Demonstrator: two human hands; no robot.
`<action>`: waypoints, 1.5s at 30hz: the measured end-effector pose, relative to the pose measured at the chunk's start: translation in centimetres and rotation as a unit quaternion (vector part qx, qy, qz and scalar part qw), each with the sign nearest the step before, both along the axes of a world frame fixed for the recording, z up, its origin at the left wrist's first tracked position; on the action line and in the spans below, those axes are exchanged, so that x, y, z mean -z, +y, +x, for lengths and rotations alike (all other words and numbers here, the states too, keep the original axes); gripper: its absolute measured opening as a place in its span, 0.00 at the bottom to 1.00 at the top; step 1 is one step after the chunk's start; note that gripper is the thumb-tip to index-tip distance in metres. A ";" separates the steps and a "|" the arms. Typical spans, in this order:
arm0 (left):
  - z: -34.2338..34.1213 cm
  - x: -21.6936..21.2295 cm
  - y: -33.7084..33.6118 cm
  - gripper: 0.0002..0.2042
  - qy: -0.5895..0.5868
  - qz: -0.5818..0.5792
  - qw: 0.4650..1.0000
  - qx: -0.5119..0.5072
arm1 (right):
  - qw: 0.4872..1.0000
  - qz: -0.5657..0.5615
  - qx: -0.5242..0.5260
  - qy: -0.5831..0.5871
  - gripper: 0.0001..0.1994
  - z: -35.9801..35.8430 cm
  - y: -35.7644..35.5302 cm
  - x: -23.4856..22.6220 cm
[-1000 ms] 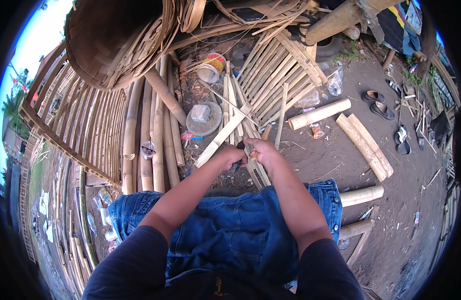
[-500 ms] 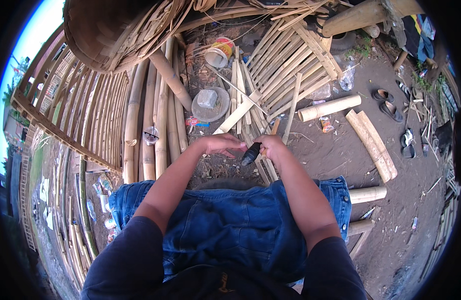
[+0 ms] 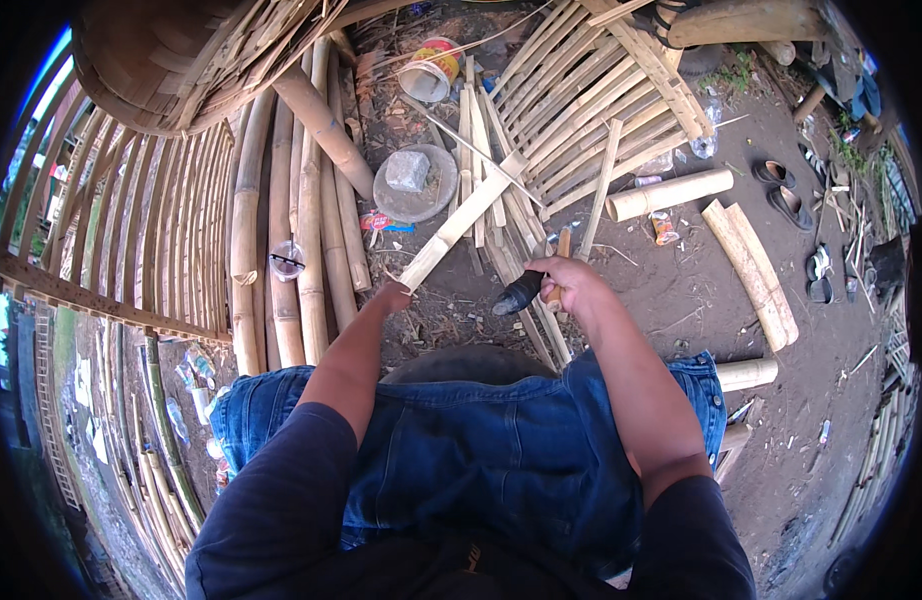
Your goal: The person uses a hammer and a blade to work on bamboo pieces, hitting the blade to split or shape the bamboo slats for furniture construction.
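My left hand (image 3: 392, 294) is at the near end of a wide, pale bamboo slat (image 3: 462, 228), its fingers closed round that end and partly hidden. The slat slants away to the right across several thinner strips (image 3: 478, 150). My right hand (image 3: 573, 284) is closed on a tool with a black-wrapped part (image 3: 519, 293) that ends in a blunt grey tip, pointing left. A brown wooden stick (image 3: 564, 242) also passes through the right fingers; whether it belongs to the tool I cannot tell. Below both hands lies my blue denim-covered lap (image 3: 481, 430).
Ahead on the right a slatted bamboo panel (image 3: 591, 100) lies fanned out. A grey stone block (image 3: 408, 171) rests on a round grey slab (image 3: 413, 205), with a bucket (image 3: 430, 72) behind. Bamboo poles (image 3: 311, 220) stand left; split bamboo (image 3: 751, 275) and sandals (image 3: 789, 208) lie right.
My left hand has moved left, from beside the black-wrapped tool to the slat's near end, and has closed on it. My right hand keeps the tool, shifted slightly right in view.
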State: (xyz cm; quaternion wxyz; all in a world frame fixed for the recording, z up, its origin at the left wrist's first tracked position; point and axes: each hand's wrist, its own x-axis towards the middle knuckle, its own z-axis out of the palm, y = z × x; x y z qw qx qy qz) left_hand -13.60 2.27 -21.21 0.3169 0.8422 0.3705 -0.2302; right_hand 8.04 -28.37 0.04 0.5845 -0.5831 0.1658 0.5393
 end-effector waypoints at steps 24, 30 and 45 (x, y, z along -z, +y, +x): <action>-2.3 4.6 0.6 0.19 -0.100 0.197 0.972 -0.082 | 0.999 -0.006 -0.040 0.023 0.07 0.0 0.2 1.7; -2.5 2.9 -0.4 0.15 -0.121 0.194 0.954 -0.194 | 0.999 -0.023 -0.028 0.018 0.07 -0.1 0.5 1.4; 0.0 -9.3 6.8 0.16 -0.264 0.210 0.911 -0.238 | 1.000 0.008 -0.016 0.015 0.07 -0.1 0.9 0.9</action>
